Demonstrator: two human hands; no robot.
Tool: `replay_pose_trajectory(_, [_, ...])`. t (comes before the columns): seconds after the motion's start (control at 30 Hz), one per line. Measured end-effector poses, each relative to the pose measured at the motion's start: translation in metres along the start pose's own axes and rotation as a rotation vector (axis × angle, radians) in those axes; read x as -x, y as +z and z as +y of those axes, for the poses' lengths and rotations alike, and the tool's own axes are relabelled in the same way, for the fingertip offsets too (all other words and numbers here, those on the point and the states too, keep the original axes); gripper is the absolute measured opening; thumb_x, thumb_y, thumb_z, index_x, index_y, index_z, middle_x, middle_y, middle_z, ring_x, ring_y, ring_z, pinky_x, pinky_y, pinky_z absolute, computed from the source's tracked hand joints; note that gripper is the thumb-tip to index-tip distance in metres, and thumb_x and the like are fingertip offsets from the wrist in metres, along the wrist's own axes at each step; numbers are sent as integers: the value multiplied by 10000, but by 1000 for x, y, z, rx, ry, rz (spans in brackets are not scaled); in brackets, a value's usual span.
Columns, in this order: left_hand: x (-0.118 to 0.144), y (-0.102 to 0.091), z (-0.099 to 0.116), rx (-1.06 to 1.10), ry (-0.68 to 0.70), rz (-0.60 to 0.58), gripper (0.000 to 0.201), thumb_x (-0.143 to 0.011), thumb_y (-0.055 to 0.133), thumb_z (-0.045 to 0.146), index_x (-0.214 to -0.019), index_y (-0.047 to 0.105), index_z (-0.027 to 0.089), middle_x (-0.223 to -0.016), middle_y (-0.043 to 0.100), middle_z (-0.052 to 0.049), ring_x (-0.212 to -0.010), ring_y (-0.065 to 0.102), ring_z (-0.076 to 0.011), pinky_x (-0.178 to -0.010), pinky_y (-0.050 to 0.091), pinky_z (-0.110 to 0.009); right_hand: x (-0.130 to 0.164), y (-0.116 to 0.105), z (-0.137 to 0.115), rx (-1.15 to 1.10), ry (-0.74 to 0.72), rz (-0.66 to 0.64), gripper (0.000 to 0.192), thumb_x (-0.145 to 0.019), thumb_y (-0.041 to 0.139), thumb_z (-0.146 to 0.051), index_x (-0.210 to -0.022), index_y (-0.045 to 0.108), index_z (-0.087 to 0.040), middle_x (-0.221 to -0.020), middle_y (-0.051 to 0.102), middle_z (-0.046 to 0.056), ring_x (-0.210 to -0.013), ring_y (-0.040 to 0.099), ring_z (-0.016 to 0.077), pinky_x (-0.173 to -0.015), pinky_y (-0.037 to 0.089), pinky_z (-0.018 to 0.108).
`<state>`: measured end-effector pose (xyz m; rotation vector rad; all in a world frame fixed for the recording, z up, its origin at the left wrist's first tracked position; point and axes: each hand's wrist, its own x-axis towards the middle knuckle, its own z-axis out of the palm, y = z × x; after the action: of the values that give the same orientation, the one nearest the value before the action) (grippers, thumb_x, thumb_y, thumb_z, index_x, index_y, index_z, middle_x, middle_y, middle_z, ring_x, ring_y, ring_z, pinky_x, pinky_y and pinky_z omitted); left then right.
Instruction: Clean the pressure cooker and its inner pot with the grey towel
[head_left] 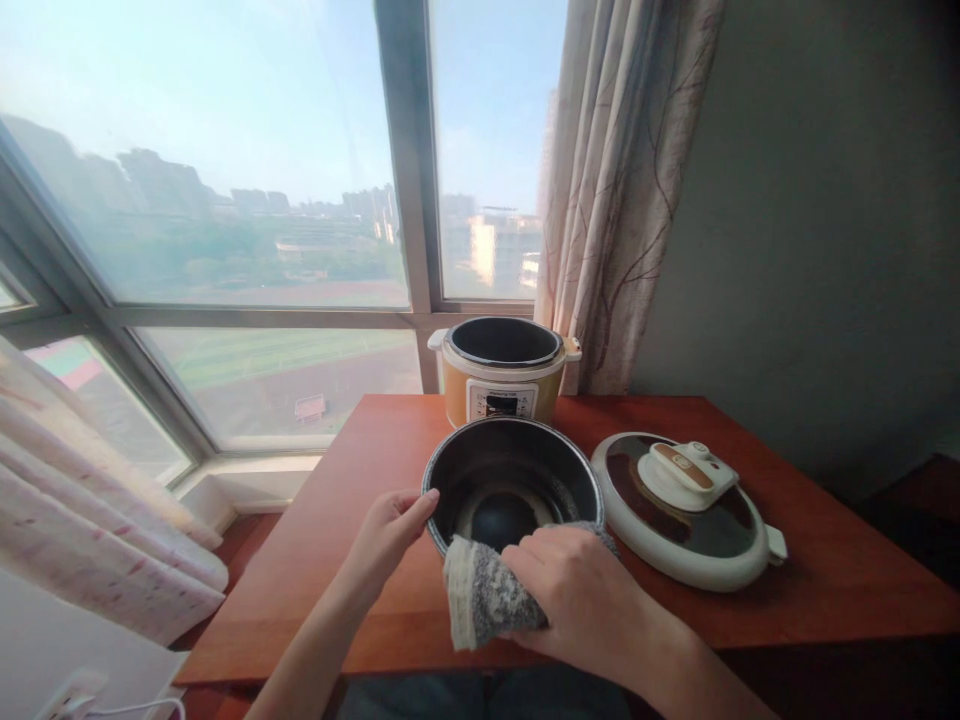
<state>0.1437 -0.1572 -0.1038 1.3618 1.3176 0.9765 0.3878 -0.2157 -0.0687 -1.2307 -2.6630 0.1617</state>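
Observation:
A dark inner pot (512, 478) stands on the red-brown table (825, 560) right in front of me. My left hand (388, 536) grips the pot's left rim, thumb over the edge. My right hand (577, 597) holds a grey speckled cloth (484, 598) pressed against the pot's near rim. Behind the pot sits the yellow cooker body (501, 375), with no lid on it. Its round white lid (684, 506) lies flat on the table to the right of the pot.
A large window (225, 200) fills the left and back. A patterned curtain (622, 190) hangs at the back right beside a grey wall. Another light curtain (90, 510) hangs at the lower left. A white power strip (71, 695) lies on the floor.

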Motion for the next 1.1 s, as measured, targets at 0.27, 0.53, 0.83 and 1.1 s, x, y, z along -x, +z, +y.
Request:
replay_pose_trajectory(0.27, [-24,-14,-2,110,-32,-47,530,-740,668,640,-585,401,209,-536,240,82,-523,175,-89,-517,119,-240,8,-1,16,1,-71,14,289,-806,731,-466,-864,581,-226,-885,677,-2,-825,590,195,-703,310,324])
replay_pose_trajectory(0.53, [-8,-6,-12,147,-51,34,608,-773,611,687,-476,380,208,-436,316,51,-482,241,-92,-504,163,-252,8,5,11,-7,-45,86,271,-768,755,-416,-844,568,-236,-873,662,-17,-814,574,193,-704,294,328])
replay_pose_trajectory(0.83, [33,15,-9,174,-96,41,674,-766,546,773,-435,420,199,-399,367,22,-442,287,-91,-477,185,-252,7,5,10,-21,-13,70,282,-755,760,-421,-853,569,-239,-881,653,-14,-829,558,205,-715,284,329])
replay_pose_trajectory(1.1, [40,24,-9,178,-166,56,687,-720,575,800,-417,423,202,-365,391,12,-390,321,-88,-452,205,-245,9,7,5,-53,17,79,252,-760,754,-378,-859,569,-238,-884,647,-11,-834,546,210,-737,282,336])
